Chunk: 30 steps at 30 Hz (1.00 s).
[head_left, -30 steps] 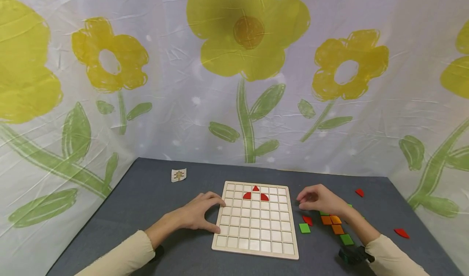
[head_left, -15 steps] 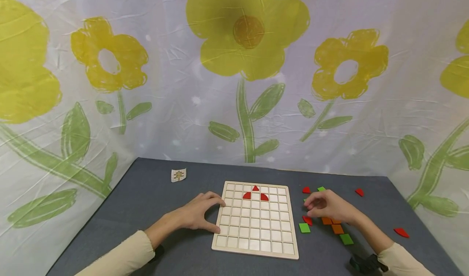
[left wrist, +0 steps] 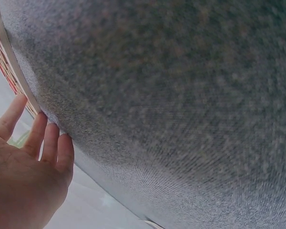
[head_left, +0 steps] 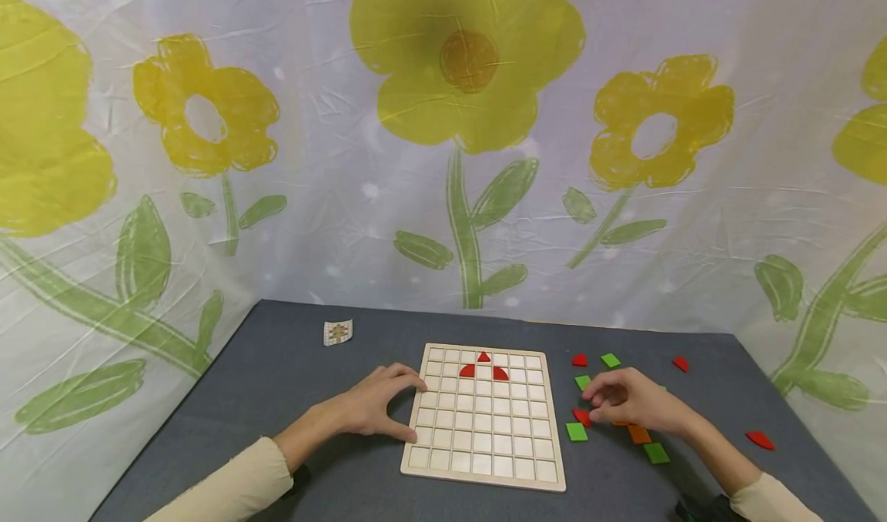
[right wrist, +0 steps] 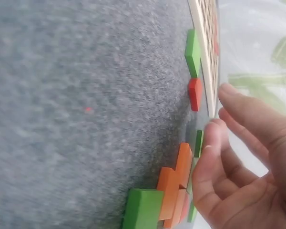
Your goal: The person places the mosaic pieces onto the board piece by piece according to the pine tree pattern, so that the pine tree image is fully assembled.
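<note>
A pale wooden grid board (head_left: 485, 429) lies on the dark grey table. Three red pieces sit in its upper cells: a triangle (head_left: 483, 356) and two quarter-rounds, one of them a left quarter-round (head_left: 467, 370). My left hand (head_left: 370, 403) touches the board's left edge with spread thumb and fingers. My right hand (head_left: 637, 400) hovers above loose tiles right of the board. Its fingers are loosely bent, and the right wrist view shows nothing between thumb and fingertips. Close by lie a red piece (head_left: 581, 416), a green square (head_left: 577, 432) and orange squares (right wrist: 169, 191), partly hidden by the hand.
Further tiles lie around the right hand: a red piece (head_left: 580, 360), a green tile (head_left: 610, 360) and a lower green tile (head_left: 656, 453). Two red pieces sit farther right, one a red quarter-round (head_left: 760, 440). A small patterned card (head_left: 338, 332) lies back left. A flowered cloth hangs behind.
My right hand has moved right and slightly nearer, away from the board and over the tiles, uncovering red and green pieces behind it. The left hand and board have stayed put.
</note>
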{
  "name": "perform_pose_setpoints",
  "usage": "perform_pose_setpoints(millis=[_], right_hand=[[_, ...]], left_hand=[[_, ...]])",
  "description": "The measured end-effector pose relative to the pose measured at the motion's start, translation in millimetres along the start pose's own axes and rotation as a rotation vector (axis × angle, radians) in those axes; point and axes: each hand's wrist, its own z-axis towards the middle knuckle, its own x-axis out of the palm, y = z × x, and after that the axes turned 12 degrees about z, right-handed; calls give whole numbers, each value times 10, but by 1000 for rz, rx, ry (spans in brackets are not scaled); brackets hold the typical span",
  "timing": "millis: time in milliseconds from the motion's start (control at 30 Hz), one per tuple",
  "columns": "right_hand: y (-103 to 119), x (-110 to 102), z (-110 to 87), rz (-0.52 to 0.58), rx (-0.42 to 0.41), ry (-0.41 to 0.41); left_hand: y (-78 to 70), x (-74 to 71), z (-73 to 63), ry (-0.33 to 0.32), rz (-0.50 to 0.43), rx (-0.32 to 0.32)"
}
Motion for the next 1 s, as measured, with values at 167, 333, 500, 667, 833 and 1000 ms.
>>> perform_pose_setpoints(millis=[167,333,500,667,833,1000], right_hand=[[-39,65,-33,15,-42,27],[-44,150,-54,8,-35,13],[-24,241,-49,-38,-51,-13],[-21,328,-36,-91,-39,-33],[9,374,-29,-143,35,-53],[41,391,-14,-169,80,-67]], left_hand=[[10,7,-4,-1,6,3],[11,9,-3,0,9,5],[16,11,4,-2,5,8],[21,21,-2,-2,7,6],[21,20,0,0,-3,6],[25,18,3,-1,-8,6]])
